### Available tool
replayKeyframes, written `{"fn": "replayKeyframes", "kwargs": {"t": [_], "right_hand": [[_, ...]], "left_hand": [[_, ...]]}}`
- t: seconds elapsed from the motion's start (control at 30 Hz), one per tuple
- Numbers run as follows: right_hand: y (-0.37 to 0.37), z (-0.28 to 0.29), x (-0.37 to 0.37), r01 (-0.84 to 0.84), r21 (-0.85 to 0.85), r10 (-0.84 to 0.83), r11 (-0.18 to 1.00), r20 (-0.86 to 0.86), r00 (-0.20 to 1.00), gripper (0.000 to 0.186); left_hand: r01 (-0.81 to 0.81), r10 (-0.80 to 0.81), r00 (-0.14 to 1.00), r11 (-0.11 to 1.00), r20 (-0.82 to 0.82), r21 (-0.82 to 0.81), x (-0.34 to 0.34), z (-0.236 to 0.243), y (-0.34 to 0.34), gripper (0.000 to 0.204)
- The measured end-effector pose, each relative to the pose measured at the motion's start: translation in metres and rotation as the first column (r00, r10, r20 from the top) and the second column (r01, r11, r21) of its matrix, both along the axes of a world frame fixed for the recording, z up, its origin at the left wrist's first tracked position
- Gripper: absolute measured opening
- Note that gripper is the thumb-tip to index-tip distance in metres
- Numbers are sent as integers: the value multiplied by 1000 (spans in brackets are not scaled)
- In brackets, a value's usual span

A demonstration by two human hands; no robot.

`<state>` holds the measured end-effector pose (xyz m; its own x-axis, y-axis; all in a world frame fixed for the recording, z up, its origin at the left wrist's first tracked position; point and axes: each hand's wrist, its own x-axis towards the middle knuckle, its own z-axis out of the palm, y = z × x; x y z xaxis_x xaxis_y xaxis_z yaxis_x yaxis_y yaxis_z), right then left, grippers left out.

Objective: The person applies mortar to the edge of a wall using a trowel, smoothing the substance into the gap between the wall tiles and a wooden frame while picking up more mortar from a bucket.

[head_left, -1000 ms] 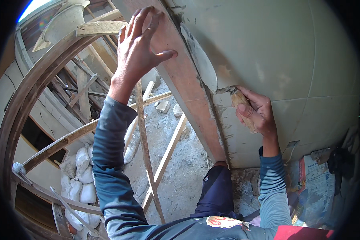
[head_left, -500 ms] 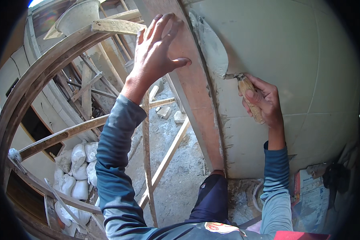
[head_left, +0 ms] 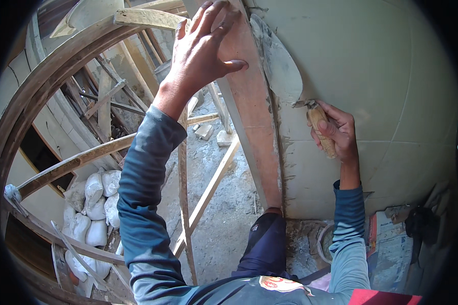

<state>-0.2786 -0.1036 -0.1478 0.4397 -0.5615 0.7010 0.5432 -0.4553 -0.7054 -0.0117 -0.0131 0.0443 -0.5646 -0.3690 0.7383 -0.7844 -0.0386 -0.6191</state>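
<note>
My right hand [head_left: 339, 131] is closed around the wooden handle of a trowel [head_left: 280, 66]. The trowel's mortar-smeared metal blade points up and away, lying along the seam between a pale tiled wall [head_left: 356, 61] and a reddish-brown board [head_left: 254, 122]. My left hand [head_left: 198, 53] is spread over the upper part of that board, thumb out across its face and fingers towards its far end; it grips no tool. Grey mortar smears mark the tiles beside the seam.
A curved wooden frame [head_left: 61, 68] with crossing battens [head_left: 208, 195] fills the left. White sacks [head_left: 94, 203] are piled below it. Stone pieces [head_left: 204, 132] lie on the rough floor [head_left: 213, 223]. At lower right are a round container [head_left: 324, 244] and printed paper [head_left: 389, 249].
The trowel has shifted slightly down along the seam, its blade edge closer against the board. My left hand stays spread on the board. The whole view has shifted a little.
</note>
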Motion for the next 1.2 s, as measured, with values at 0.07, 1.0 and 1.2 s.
{"fn": "replayKeyframes", "kwargs": {"t": [0.07, 1.0, 1.2], "right_hand": [[-1, -15, -4, -16, 57, 11, 998, 91, 996, 57], [26, 61, 2, 549, -522, -619, 653, 51, 784, 41], [38, -22, -4, 459, -461, -563, 760, -113, 819, 44]], "left_hand": [[-118, 143, 983, 972, -116, 205, -13, 3, 13, 109], [29, -31, 998, 999, 46, 23, -9, -6, -1, 108], [-63, 83, 988, 987, -131, 149, -15, -4, 10, 108]]}}
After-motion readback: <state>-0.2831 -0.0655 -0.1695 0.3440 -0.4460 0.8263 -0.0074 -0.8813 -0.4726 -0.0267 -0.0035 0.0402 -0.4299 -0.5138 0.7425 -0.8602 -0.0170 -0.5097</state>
